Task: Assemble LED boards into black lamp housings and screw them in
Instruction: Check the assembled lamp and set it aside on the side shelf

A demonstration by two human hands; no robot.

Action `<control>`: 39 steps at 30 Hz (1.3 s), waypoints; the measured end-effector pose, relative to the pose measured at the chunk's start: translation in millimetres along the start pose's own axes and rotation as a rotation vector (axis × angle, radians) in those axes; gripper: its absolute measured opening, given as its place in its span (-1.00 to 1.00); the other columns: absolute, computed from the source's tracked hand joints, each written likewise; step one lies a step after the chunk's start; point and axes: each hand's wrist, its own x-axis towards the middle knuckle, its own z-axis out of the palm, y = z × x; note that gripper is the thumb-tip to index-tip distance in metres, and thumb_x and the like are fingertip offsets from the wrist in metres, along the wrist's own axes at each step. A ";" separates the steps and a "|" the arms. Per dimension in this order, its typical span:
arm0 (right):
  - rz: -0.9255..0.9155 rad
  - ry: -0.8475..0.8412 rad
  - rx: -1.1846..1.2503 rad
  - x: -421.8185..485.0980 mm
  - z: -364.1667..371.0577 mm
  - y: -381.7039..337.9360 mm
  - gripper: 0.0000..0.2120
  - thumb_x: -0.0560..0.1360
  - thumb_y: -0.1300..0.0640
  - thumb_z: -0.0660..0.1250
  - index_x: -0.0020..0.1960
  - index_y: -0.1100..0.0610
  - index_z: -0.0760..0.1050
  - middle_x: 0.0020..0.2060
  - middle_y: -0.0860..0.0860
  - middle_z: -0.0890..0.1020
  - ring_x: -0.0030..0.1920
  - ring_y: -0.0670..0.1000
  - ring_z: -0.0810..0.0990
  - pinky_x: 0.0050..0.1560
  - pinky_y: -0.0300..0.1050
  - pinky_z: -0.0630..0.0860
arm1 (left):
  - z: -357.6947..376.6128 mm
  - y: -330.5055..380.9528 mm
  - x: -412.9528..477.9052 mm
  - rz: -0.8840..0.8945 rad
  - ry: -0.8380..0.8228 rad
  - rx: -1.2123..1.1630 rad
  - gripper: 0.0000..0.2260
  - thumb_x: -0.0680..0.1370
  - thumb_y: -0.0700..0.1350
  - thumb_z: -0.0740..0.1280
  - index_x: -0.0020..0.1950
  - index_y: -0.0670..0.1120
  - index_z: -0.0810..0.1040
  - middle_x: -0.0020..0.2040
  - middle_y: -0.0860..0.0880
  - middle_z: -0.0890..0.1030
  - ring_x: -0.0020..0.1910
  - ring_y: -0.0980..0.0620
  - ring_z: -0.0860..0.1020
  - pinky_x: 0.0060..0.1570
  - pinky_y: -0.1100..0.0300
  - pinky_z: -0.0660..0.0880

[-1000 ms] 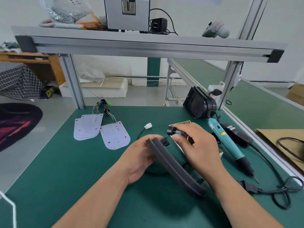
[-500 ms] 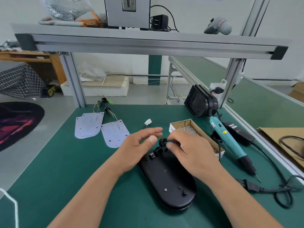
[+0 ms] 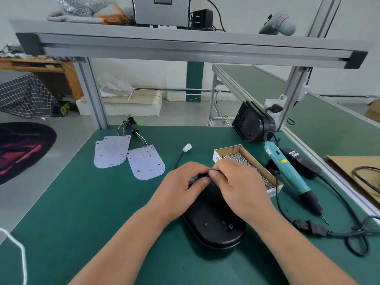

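A black lamp housing (image 3: 213,227) lies flat on the green mat, its rounded end toward me. Both hands meet over its far end. My left hand (image 3: 181,186) grips that end, thumb on top and fingers curled round it. My right hand (image 3: 236,182) pinches a small black cable grommet (image 3: 202,175) there, mostly hidden by the fingers. A black cable with a white connector (image 3: 187,147) runs out from under the hands. Two LED boards (image 3: 146,162) (image 3: 112,151) with coloured wires lie at the far left.
A cardboard box of screws (image 3: 246,163) sits just right of my right hand. A teal electric screwdriver (image 3: 287,171) and its power cord (image 3: 339,233) lie further right. More black housings (image 3: 253,124) stand on edge at the back right by the frame post.
The housing, held up on edge a second ago, now lies flat on the mat. Both hands have closed together over its far end with the grommet.
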 end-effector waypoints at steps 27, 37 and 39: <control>0.022 0.170 0.114 -4.3 19.1 3.4 -0.77 0.62 -0.08 0.21 -0.12 0.00 0.50 -0.25 -0.19 0.55 -0.18 -0.08 0.48 -0.20 -0.04 0.46 | 0.2 3.8 -3.6 -0.180 -0.083 0.067 -0.84 0.60 -0.02 0.27 0.12 0.07 0.61 -0.06 0.09 0.67 -0.02 0.02 0.61 0.07 -0.07 0.56; 0.013 0.139 0.091 -3.3 8.1 3.3 -0.85 0.67 0.04 0.29 -0.08 -0.08 0.51 -0.22 -0.21 0.55 -0.14 -0.09 0.53 -0.16 -0.08 0.47 | -8.8 -5.8 -6.1 -0.163 -0.084 0.213 -0.44 0.55 0.16 0.36 0.57 0.26 0.39 0.31 0.26 0.61 0.32 0.25 0.51 0.35 0.24 0.42; -0.022 0.147 0.068 -2.6 5.8 4.4 -0.89 0.67 0.12 0.33 0.07 -0.03 0.63 -0.08 -0.18 0.62 -0.04 -0.09 0.59 -0.05 -0.03 0.54 | -16.1 -5.9 -4.7 -0.170 -0.066 0.245 -0.39 0.52 0.19 0.31 0.60 0.20 0.39 0.29 0.24 0.60 0.33 0.20 0.48 0.36 0.15 0.43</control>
